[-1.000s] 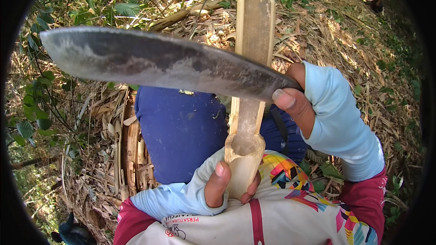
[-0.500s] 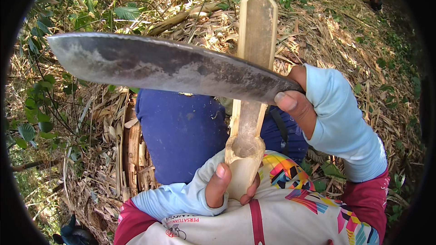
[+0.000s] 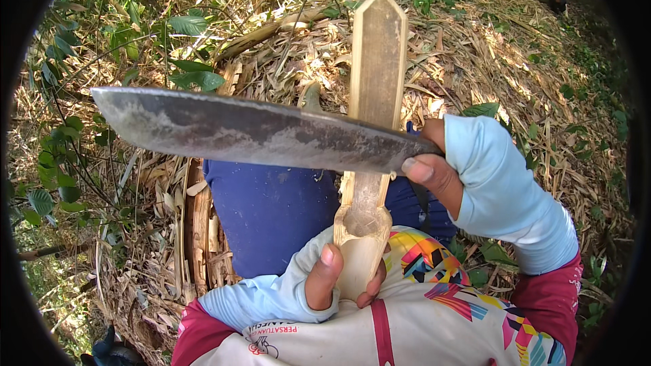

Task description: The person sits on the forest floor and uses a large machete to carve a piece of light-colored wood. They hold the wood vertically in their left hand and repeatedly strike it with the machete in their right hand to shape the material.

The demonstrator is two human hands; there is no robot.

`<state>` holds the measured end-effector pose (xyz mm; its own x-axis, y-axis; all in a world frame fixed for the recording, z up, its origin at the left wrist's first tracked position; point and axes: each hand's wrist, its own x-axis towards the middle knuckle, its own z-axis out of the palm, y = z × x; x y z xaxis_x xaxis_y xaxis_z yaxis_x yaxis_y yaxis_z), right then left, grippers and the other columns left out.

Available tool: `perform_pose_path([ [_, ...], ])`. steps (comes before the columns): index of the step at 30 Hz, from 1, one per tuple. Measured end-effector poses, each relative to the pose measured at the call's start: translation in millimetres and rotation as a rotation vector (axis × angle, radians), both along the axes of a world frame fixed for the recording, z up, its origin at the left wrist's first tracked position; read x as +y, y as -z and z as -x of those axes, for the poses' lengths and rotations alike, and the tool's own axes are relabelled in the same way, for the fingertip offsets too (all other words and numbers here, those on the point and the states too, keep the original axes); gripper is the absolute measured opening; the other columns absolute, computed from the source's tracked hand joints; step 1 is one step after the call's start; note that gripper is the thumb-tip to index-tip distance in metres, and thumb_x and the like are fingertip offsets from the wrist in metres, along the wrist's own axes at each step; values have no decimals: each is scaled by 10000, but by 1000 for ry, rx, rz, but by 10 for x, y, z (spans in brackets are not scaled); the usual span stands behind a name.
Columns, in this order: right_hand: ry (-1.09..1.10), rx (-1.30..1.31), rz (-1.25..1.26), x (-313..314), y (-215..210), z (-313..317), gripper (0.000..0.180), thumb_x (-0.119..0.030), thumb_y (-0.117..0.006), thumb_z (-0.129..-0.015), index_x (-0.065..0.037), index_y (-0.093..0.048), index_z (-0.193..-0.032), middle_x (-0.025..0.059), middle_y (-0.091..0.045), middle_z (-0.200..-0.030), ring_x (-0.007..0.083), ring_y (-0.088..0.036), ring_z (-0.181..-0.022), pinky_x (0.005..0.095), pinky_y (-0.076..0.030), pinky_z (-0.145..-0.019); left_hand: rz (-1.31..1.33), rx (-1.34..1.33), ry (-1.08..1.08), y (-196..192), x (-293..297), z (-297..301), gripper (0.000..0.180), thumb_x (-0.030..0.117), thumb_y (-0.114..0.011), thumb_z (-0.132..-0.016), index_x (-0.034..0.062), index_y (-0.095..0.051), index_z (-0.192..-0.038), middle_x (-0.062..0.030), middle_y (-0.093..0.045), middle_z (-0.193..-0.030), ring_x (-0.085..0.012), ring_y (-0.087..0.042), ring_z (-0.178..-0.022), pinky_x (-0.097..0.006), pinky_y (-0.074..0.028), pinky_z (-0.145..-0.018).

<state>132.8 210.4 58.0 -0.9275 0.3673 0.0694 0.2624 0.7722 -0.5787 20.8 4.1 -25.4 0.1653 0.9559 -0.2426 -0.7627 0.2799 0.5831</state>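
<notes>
My right hand (image 3: 434,173) is closed on a machete (image 3: 258,127), with the thumb where the blade meets the grip; the handle is hidden in the hand. The broad, dark, pale-streaked blade points left and crosses in front of a carved bamboo piece (image 3: 376,61). That piece stands lengthwise before me, with a pointed far end, bevelled pale edges and a notched, hollowed neck. Curled shavings cling to its edge just below the blade. My left hand (image 3: 339,281) grips its near end against my shirt, thumb on the left side and fingertips on the right.
My blue-clad leg (image 3: 271,217) lies beneath the blade. Dry leaves and bamboo litter (image 3: 502,74) cover the ground. A split bamboo length (image 3: 198,224) lies left of my leg, a fallen branch (image 3: 264,34) ahead. Leafy plants (image 3: 61,163) grow at the left.
The machete has moved nearer to me along the bamboo piece and slightly right. The bamboo's pointed end has shifted slightly left and down. My left hand stays in place.
</notes>
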Motion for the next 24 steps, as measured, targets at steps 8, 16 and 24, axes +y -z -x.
perform_pose_path([
  [8,23,-77,31,-33,-34,-24,489,-415,-537,-980,-34,-457,-683,93,-353,-563,240,-394,-477,365,-306,-468,28,-26,27,-7,5,17,830,793,-404,-843,55,-437,-1221,-72,-570,-764,-126,-528,-602,-258,-441,-560],
  [16,8,-67,122,-38,-52,-13,453,-358,-580,-962,-32,-451,-676,118,-346,-578,275,-384,-490,380,-304,-474,19,-8,24,0,5,31,797,768,-398,-867,49,-442,-1210,-78,-574,-766,-127,-530,-608,-258,-438,-566],
  [24,13,-179,66,-58,-113,1,435,-363,-612,-942,-32,-487,-689,127,-365,-588,298,-429,-501,387,-323,-479,8,-3,26,-5,5,37,784,759,-391,-876,50,-443,-1207,-77,-572,-767,-132,-526,-611,-265,-441,-576],
])
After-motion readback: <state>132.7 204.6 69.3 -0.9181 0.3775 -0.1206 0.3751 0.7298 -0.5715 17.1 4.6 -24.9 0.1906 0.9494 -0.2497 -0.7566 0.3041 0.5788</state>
